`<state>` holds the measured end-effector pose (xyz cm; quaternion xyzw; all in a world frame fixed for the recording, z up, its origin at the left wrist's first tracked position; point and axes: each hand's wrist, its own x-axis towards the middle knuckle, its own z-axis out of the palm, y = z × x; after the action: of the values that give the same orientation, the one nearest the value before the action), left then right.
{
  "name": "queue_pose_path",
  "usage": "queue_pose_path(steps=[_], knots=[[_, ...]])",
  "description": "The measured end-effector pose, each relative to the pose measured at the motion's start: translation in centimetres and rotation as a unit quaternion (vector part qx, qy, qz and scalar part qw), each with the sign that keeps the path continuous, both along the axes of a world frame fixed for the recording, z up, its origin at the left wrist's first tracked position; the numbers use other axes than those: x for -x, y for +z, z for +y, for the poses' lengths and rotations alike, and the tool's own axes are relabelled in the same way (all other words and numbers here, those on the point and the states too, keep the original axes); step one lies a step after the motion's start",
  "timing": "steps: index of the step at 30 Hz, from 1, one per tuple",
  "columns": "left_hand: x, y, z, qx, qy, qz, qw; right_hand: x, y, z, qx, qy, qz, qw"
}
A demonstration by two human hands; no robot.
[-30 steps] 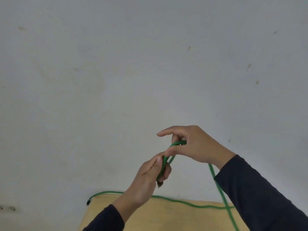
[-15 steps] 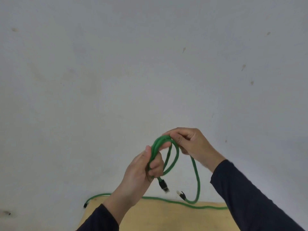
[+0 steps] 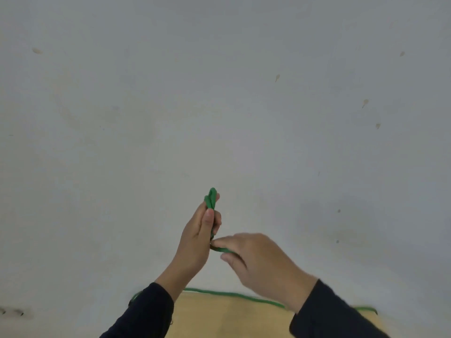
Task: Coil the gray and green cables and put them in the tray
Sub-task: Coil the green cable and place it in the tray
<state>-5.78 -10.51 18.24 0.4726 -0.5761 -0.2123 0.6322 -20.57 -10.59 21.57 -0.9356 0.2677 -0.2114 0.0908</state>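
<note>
Gray wall [image 3: 219, 93] behind. Thin green cable [image 3: 211, 198] is clamped upright in left hand [image 3: 197, 237], fingers closed on it. A strand near its bottom is pinched by right hand [image 3: 258, 262].

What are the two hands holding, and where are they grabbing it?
Both hold the green cable. The left hand grips the bunched loops, their tops poking above its fingers. The right hand pinches a strand just below.

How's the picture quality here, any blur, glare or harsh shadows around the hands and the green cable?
Head view: light is soft and even, with no glare and no hard shadows on the wall. The right hand is smeared by motion blur; the left hand and the green cable it grips are only slightly soft. The table edge bows a little from the wide lens.
</note>
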Motion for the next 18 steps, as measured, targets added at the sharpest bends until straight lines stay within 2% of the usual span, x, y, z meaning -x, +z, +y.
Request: queue_pose_path(steps=[2,5,8,11,14,18], knots=[[0.5,-0.9,0.7,-0.013,-0.041,-0.006,0.999,0.6,2.4,-0.5,0.008,0.02,-0.01,1.0],[1.5,-1.5,2.0,-0.042,-0.143,0.04,0.988,1.7,4.7,-2.6,-0.048,0.01,-0.053,0.997],[2.0,-0.9,2.7,-0.065,-0.202,0.107,0.971,2.1,4.7,-3.7,-0.114,0.018,-0.127,0.985],[1.7,-0.3,2.4,-0.075,-0.221,0.146,0.961,2.0,3.5,-3.5,-0.138,0.03,-0.163,0.976],[1.2,0.2,2.3,-0.083,-0.211,0.134,0.965,1.6,2.6,-3.1,-0.178,0.025,-0.18,0.967],[2.3,0.5,2.3,-0.07,-0.078,0.079,0.991,1.0,2.3,-3.0,-0.176,-0.001,-0.227,0.958]])
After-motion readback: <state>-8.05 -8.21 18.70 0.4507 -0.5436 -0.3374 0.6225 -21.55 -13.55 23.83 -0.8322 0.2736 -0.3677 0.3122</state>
